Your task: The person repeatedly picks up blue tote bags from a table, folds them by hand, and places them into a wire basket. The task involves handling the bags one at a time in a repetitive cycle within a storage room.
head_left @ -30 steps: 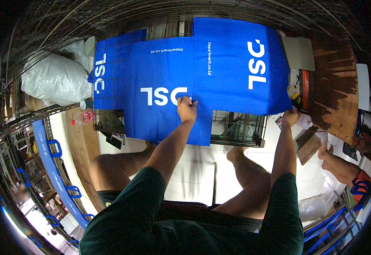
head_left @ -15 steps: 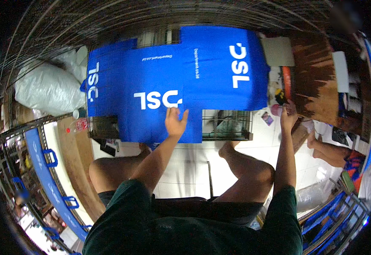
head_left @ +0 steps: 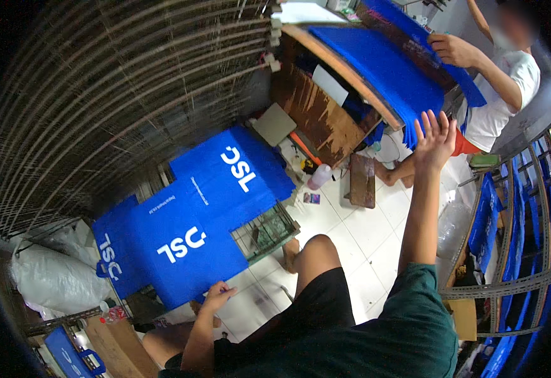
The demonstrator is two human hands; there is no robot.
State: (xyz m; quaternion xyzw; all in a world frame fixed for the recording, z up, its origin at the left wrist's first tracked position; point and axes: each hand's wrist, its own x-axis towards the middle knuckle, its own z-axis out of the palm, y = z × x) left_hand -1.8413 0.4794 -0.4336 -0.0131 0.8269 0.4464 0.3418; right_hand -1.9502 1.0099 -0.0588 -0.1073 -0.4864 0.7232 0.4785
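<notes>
A flat blue fabric bag panel (head_left: pixel 181 208) with white lettering is spread over a low metal-framed stand at the left. Beside its near edge is my left hand (head_left: pixel 215 297), its fingers loosely bent and apart, with nothing visible in them. My right hand (head_left: pixel 435 143) is raised and stretched out to the far right, fingers spread and holding nothing. Just beyond its fingertips lies a stack of blue fabric (head_left: pixel 382 69) on a wooden table. A co-worker's hand (head_left: pixel 455 50) grips a long blue piece (head_left: pixel 408 38) above that stack.
Wire racks (head_left: pixel 143 75) rise behind the panel. A plastic-wrapped bundle (head_left: pixel 58 274) lies at the left. Near the table stand a small wooden stool (head_left: pixel 362 181) and a pinkish bottle (head_left: pixel 319 177). At the right, a metal rack (head_left: pixel 509 286) holds blue bags.
My view has swung right, bringing the co-worker and table into sight. My left hand has come off the panel to its near edge; my right hand has lifted and reached outward, fingers spread.
</notes>
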